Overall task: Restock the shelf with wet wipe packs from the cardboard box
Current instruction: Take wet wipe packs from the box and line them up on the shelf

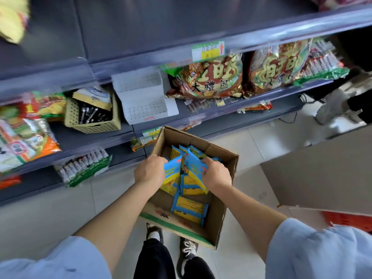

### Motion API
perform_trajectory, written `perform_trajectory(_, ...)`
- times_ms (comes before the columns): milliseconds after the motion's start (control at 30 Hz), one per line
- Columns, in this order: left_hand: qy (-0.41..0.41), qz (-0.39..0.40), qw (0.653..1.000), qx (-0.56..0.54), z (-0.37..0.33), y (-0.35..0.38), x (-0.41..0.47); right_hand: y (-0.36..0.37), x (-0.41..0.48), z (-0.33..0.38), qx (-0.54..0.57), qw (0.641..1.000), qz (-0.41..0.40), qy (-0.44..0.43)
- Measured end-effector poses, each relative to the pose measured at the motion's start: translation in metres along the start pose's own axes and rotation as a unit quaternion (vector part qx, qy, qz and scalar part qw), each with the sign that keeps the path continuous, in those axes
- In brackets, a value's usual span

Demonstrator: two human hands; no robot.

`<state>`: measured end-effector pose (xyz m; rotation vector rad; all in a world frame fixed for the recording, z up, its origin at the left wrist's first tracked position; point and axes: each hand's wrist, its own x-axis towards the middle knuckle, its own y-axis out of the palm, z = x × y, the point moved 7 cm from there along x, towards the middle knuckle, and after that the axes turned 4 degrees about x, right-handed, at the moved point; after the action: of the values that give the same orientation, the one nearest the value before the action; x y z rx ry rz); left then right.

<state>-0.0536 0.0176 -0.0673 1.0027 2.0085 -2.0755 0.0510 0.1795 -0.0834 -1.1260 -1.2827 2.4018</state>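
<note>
Wet wipe packs (189, 209), blue and yellow with print too blurred to read, sit in the open cardboard box (219, 214) before the grey shelf (66, 137), the loose ones lying flat, long axis across the box, while the left hand (150, 171) and right hand (216, 174) each grasp an upright bunch, fingertips hidden.

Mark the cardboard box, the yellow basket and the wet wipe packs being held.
cardboard box (218, 206): head view, inner right wall.
yellow basket (96, 124): head view, perforated front wall.
wet wipe packs (193, 167): head view, face of the raised blue pack.
</note>
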Motion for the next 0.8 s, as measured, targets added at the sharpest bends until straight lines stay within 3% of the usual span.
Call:
perform_trajectory(300,-0.036,-0.153,0.986,-0.062,0.092,-0.112,-0.074,-0.068,-0.04,0.122,-0.027,0.986,-0.055,-0.157)
perform_trajectory(800,-0.075,-0.323,0.941,-0.069,0.297,-0.277,-0.227,-0.135,-0.186,0.384,0.014,0.907,-0.138,-0.397)
